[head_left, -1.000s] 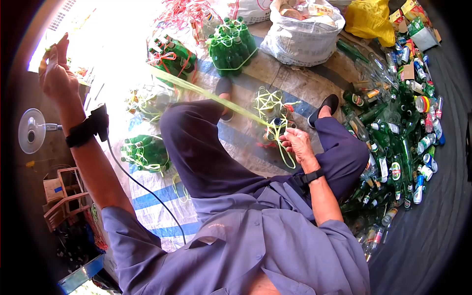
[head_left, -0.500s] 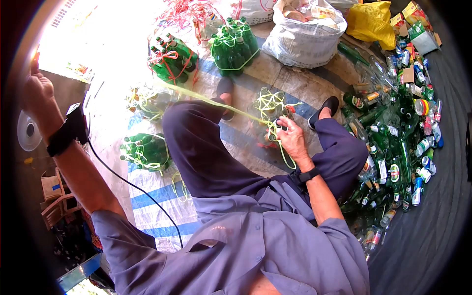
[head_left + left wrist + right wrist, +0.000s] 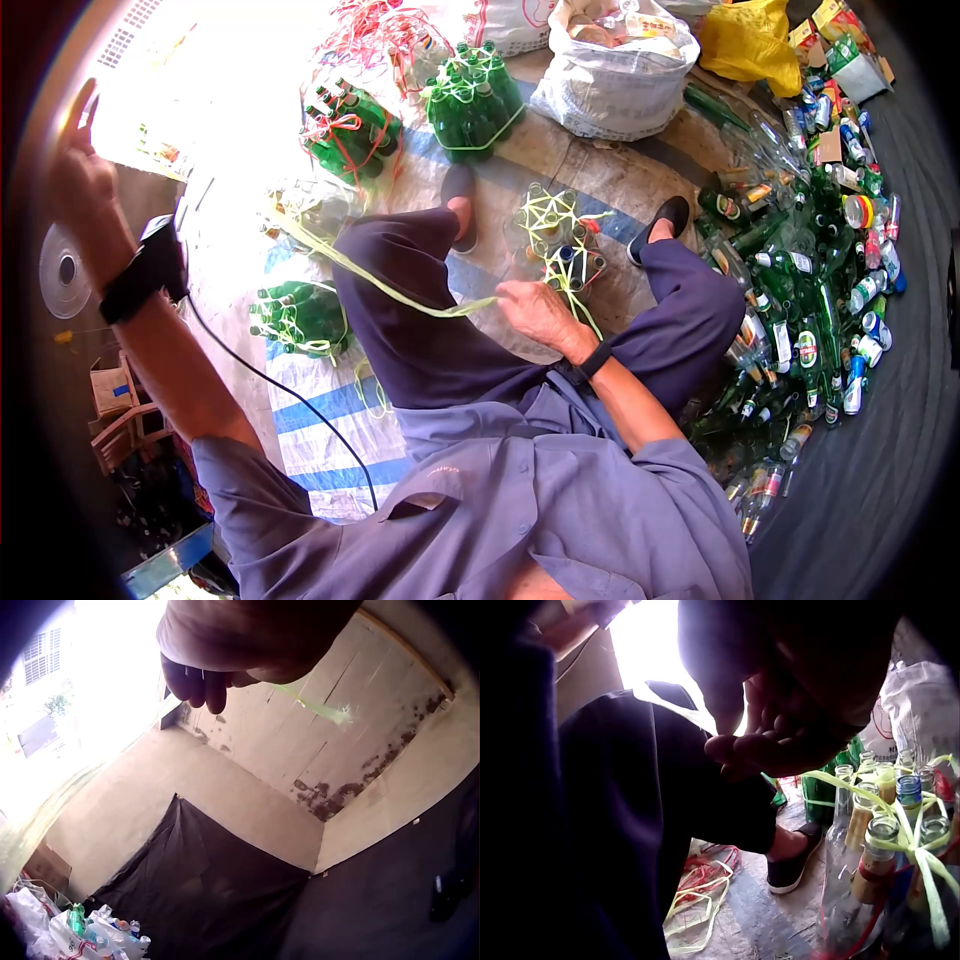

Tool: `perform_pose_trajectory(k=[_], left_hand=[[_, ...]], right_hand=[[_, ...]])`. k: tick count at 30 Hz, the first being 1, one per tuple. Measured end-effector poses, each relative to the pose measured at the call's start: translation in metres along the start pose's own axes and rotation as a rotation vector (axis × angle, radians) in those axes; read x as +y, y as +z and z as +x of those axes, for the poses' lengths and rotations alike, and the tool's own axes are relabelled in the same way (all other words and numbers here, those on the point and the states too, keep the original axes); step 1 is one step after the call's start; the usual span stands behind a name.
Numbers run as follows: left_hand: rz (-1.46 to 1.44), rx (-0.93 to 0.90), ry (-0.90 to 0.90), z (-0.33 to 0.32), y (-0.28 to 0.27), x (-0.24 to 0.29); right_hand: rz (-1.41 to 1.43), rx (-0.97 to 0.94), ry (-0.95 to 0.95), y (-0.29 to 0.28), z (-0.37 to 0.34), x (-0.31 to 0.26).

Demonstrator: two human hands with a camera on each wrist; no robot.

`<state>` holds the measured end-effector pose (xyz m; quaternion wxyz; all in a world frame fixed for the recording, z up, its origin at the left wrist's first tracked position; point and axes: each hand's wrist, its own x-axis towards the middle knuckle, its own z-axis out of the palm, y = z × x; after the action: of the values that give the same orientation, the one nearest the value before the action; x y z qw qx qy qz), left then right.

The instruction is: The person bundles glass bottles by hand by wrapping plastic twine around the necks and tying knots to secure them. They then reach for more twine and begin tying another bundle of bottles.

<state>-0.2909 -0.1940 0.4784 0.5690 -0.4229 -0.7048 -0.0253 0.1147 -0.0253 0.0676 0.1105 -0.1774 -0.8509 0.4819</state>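
My raised left hand (image 3: 85,185) is at the far left of the head view. Its fingers curl round a pale yellow-green plastic strip (image 3: 82,780) in the left wrist view, and a frayed end sticks out on the other side. The strip (image 3: 400,297) sags across my knee to my right hand (image 3: 545,318), whose thumb and fingers pinch it in the right wrist view. Just beyond that hand stands a bundle of clear glass bottles (image 3: 881,847), one with a blue neck, tied round the necks with similar strip; a tail hangs from the knot.
Tied bundles of green bottles (image 3: 475,105) stand ahead and to the left on a striped sheet (image 3: 330,430). Loose bottles and cans (image 3: 810,290) are heaped on the right. A full white sack (image 3: 615,90) and a yellow bag (image 3: 750,45) stand at the back.
My right hand has moved from the bottle necks left and toward my lap, with the strip. The strip was taut and now sags. My left hand has shifted outward to the left.
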Motion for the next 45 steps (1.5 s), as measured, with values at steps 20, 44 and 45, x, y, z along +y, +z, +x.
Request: perform_pose_trajectory(k=[20, 44, 45], left_hand=[[-2.027, -0.82, -0.767, -0.103, -0.005, 0.353], [-1.49, -1.16, 0.158, -0.256, -0.03, 0.438], [-1.468, -1.206, 0.183, -0.256, -0.035, 0.442]], right_hand=[[1.317, 0.818, 0.768, -0.057, -0.066, 0.058], [1.17, 0.443, 0.812, -0.025, -0.058, 0.071], [1.19, 0.451, 0.822, -0.025, -0.056, 0.072]])
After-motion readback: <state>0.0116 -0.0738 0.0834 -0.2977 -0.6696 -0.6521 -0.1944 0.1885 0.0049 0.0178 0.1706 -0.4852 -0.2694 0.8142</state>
